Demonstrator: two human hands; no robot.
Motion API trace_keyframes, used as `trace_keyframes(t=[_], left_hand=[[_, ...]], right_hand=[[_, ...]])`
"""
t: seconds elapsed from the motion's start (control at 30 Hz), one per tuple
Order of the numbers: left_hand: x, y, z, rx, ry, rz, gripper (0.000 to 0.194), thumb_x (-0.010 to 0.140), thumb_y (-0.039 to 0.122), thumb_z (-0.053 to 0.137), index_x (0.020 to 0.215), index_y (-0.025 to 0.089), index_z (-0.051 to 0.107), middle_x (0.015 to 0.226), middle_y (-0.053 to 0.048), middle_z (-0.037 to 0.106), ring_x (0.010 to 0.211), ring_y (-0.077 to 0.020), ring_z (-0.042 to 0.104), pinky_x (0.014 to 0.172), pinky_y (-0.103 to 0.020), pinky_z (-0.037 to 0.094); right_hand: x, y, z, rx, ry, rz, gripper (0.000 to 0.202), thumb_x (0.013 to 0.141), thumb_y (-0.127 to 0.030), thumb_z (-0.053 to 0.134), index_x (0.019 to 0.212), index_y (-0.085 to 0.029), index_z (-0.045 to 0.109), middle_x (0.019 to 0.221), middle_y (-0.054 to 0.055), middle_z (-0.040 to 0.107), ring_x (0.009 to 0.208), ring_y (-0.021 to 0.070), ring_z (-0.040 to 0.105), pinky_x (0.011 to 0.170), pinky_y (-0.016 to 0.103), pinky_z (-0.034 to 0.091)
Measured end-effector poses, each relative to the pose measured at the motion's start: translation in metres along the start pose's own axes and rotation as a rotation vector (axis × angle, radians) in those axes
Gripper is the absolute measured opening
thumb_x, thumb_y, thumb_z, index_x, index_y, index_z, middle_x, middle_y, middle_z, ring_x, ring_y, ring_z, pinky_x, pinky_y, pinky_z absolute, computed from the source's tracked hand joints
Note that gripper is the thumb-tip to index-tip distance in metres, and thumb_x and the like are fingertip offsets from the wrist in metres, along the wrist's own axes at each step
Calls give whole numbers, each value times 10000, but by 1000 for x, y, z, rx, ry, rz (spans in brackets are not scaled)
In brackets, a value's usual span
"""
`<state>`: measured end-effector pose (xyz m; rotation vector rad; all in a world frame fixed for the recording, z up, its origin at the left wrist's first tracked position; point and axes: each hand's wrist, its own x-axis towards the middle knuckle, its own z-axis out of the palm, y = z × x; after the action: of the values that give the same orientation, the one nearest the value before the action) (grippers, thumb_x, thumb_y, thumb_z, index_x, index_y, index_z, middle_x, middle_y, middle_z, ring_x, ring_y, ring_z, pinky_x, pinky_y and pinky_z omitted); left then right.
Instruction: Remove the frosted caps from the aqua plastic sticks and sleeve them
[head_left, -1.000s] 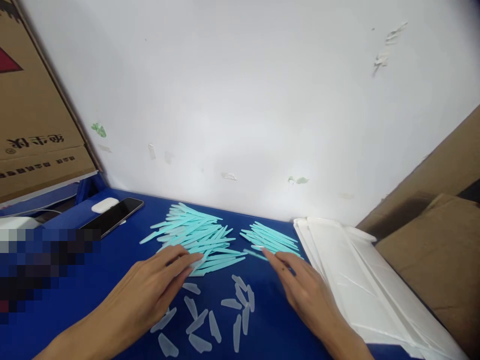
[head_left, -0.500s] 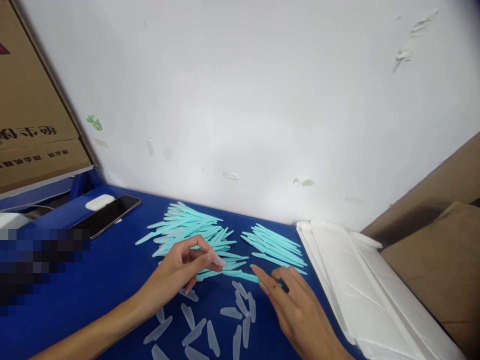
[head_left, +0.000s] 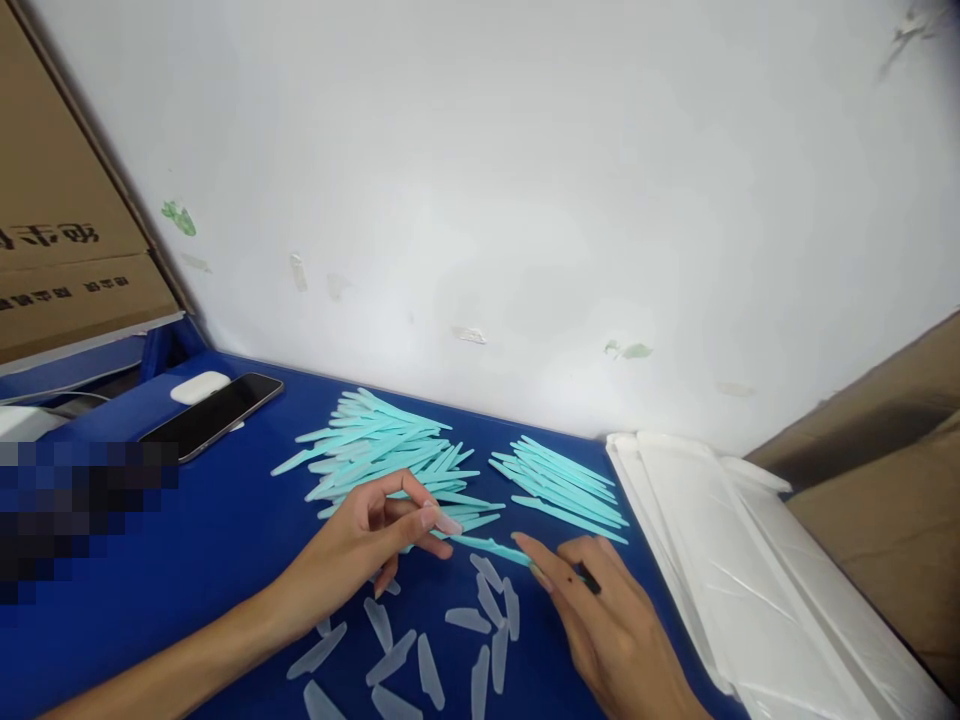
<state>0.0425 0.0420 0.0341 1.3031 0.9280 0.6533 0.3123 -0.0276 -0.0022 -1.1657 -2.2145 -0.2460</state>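
My right hand [head_left: 611,610] pinches one end of a turquoise eyebrow razor [head_left: 495,547], held low over the blue table. The razor's other end points left, to the fingertips of my left hand [head_left: 394,525]. Between the thumb and index finger of that hand is a frosted blade cap [head_left: 448,522]; whether it touches the razor is hard to see. Behind my left hand lies a large loose pile of turquoise razors [head_left: 375,445]. A smaller, neater pile of razors [head_left: 562,485] sits beyond my right hand. Several loose frosted caps [head_left: 391,657] are scattered in front.
White flat packages [head_left: 697,540] are stacked on the right, beside a cardboard box [head_left: 885,530]. A phone [head_left: 217,415] and a white case [head_left: 199,387] lie at the left. A white wall [head_left: 480,200] borders the blue table [head_left: 247,530] at the back.
Both hands have shifted slightly right in view with the razor and cap, while the camera view has moved a little. Their grips look the same.
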Motion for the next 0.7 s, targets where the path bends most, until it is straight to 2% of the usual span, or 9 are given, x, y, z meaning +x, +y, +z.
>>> trace_keyframes(t=[0.17, 0.37, 0.7], left_hand=[[-2, 0, 0, -2, -7, -10, 386, 939, 575, 627, 970, 197, 555, 1182, -139, 728, 1034, -276, 722, 465, -185, 413], [-1, 3, 1, 19, 5, 20, 389, 932, 575, 634, 956, 196, 550, 1153, -133, 740, 985, -270, 741, 452, -184, 398], [-5, 5, 5, 41, 8, 35, 397, 930, 582, 627, 946, 194, 547, 1119, -125, 756, 900, -245, 754, 466, -197, 373]], right_hand=[[-2, 0, 2, 42, 5, 38, 461, 1001, -59, 451, 1428, -200, 552, 860, 41, 568, 712, 150, 577, 670, 289, 529], [-6, 1, 5, 57, -15, 57, 472, 1005, -62, 461, 1450, -204, 526, 878, 40, 554, 731, 147, 567, 725, 305, 547], [-5, 0, 4, 82, -49, 40, 489, 1014, -66, 433, 1475, -214, 500, 873, 34, 565, 723, 142, 577, 716, 293, 567]])
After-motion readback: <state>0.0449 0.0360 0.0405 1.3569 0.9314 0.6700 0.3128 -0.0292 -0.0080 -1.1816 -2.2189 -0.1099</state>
